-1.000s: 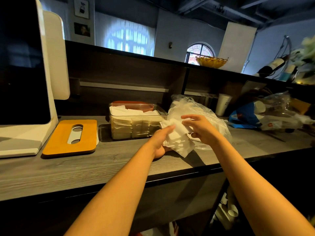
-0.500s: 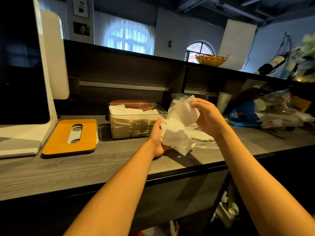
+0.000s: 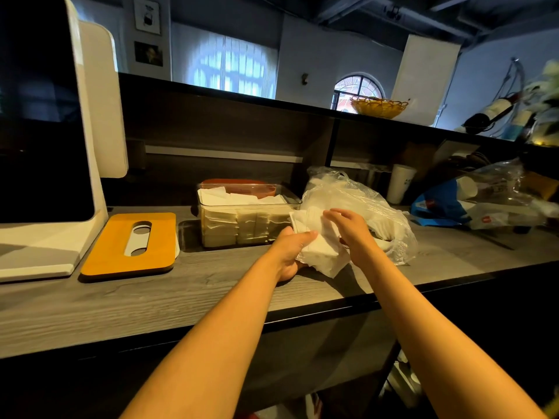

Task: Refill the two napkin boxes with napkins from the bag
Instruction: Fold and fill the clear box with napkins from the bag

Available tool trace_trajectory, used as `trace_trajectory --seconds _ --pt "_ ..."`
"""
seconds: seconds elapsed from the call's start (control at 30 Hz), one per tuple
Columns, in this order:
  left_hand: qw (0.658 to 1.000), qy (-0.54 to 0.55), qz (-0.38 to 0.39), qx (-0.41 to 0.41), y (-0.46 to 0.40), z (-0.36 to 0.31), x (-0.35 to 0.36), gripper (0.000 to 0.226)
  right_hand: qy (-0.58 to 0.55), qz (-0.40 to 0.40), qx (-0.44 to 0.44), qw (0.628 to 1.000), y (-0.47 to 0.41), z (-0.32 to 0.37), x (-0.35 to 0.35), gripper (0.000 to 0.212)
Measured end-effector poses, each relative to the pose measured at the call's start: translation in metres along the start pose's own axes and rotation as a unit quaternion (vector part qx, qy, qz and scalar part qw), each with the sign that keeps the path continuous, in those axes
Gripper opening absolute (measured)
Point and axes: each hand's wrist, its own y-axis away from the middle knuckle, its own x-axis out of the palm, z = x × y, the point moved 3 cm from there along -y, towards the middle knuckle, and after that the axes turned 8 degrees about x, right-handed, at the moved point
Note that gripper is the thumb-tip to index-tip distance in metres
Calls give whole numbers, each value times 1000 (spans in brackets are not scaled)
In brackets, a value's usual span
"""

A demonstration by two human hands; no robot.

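**Both hands on a napkin wad, in front of the bag**

Left hand (image 3: pixel 289 252) grips a loose stack of white napkins (image 3: pixel 317 243) from below and the left side: thumb across the top edge, fingers curled underneath, mostly hidden. Right hand (image 3: pixel 351 231) lies on top of the same stack, fingers bent down over the far upper edge, pressing on the paper. Can't tell whether it's pinching a single sheet or just pressing the pile.

The stack sits just above the grey wood-grain counter (image 3: pixel 181 291), close to its front edge. Lower corner of the napkins hangs down toward the surface; contact not clear.

Clear plastic bag (image 3: pixel 363 201) is directly behind and right of the hands, crumpled, lying on the counter, with more white napkins showing through it. The right wrist overlaps its front.

Clear napkin box (image 3: pixel 248 219) is just left of the hands, lid off, packed with folded napkins roughly up to the rim. A second box with a reddish-orange top (image 3: pixel 239 184) sits right behind it, mostly hidden; fill level not visible.

Orange lid (image 3: pixel 130 243) with a slot cut-out lies flat on the counter further left, apart from the boxes, next to the white screen stand (image 3: pixel 51 252).

Paper cup (image 3: pixel 400 184) and a blue-and-clear bag (image 3: pixel 472 204) sit at the back right.
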Motion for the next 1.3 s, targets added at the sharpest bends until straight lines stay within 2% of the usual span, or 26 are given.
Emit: trace_trajectory --seconds 0.07,0.2,0.33,0.37,0.47,0.53,0.63,0.73,0.87,1.0,1.17,1.3 --pt "1000 10 -12 6 -2 0 -1 43 -10 24 37 999 3 -4 0 32" --pt "998 41 -30 -21 0 -2 -2 37 -53 -10 -2 999 1 -5 -4 11" --pt "995 77 -43 -45 4 -4 -3 36 -141 -54 -78 985 2 6 -16 6" --pt "995 72 -43 -44 4 -4 -3 37 -159 -52 -102 981 3 11 -19 3" --pt "995 82 -36 -51 2 -4 -4 46 -189 -13 -156 969 5 25 -25 14" --pt "993 95 -27 -57 1 -3 -4 57 -183 5 -169 968 6 32 -21 12" --pt "995 88 -17 -49 -2 -2 -5 68 -54 -22 -195 979 6 27 -3 14" --pt "997 72 -1 -34 4 -6 -1 61 16 -55 -167 984 0 6 19 18" --pt "1000 -4 -7 -8 5 -4 3 38 -40 -55 -122 990 -8 -17 29 23" --pt "999 -28 -9 14 -1 1 3 35 -78 -36 -132 988 -2 -25 27 24" --pt "999 -36 -13 32 -2 -1 1 35 -36 -66 -189 979 2 -30 14 10" --pt "997 -62 22 35 0 1 3 42 -76 -87 -180 977 0 -32 10 15"
